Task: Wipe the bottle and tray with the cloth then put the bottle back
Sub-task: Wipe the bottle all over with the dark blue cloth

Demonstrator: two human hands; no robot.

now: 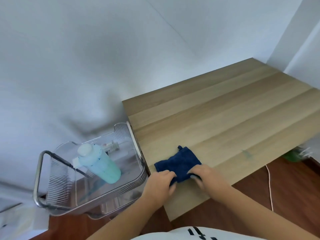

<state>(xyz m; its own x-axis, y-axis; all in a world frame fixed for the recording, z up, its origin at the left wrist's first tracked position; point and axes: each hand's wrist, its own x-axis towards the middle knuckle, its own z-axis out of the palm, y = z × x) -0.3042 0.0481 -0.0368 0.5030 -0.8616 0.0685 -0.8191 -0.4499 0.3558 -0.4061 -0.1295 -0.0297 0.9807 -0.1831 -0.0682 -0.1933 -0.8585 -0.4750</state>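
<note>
Wood table, 1 cloth pinched by L grip & R grip, 1 bottle in 1 tray

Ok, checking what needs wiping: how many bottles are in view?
1: the pale turquoise bottle with a white cap stands in the clear ribbed plastic tray left of the wooden table. A small clear item behind it is too blurred to identify.

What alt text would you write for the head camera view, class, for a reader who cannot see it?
The left hand and right hand grip the near edge of a dark blue cloth lying on a wooden table. To the left, a pale turquoise bottle stands in a clear plastic tray.
</note>
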